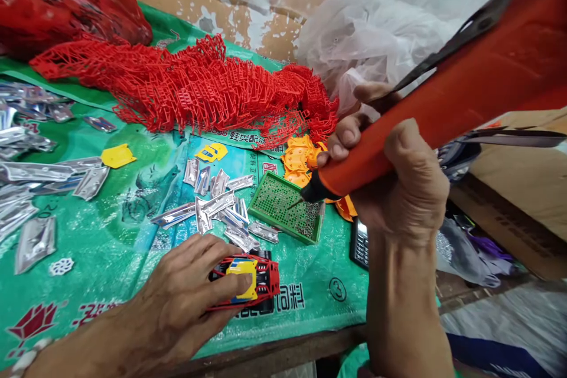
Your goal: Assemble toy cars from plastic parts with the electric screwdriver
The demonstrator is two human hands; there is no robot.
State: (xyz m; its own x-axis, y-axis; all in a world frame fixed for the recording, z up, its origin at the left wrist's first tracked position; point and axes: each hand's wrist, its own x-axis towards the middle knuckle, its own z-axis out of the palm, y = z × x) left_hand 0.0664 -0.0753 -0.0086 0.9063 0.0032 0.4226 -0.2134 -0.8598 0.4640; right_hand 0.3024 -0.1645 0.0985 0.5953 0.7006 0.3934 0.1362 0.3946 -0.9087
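My left hand (195, 292) is closed around a toy car (261, 280) with a red frame, black wheels and a yellow top panel, held low over the green sheet. In my right hand (398, 183) is an orange electric screwdriver (425, 124), gripped round its barrel, with its black nose and thin bit pointing down and left. The bit's tip hangs over a green screw tray (274, 204), whose holed face carries small screws, thickest at the right end. Whether the tip touches a screw I cannot tell. Shiny silver panels (221, 207) lie between the car and the tray.
Red plastic frames (199, 88) are heaped across the back, beside a red bag (66, 0). More silver parts (35, 177) spread at the left. Yellow panels (119, 156), orange parts (299, 159) and a black calculator (359, 242) lie around. Cardboard (509, 189) stands at right.
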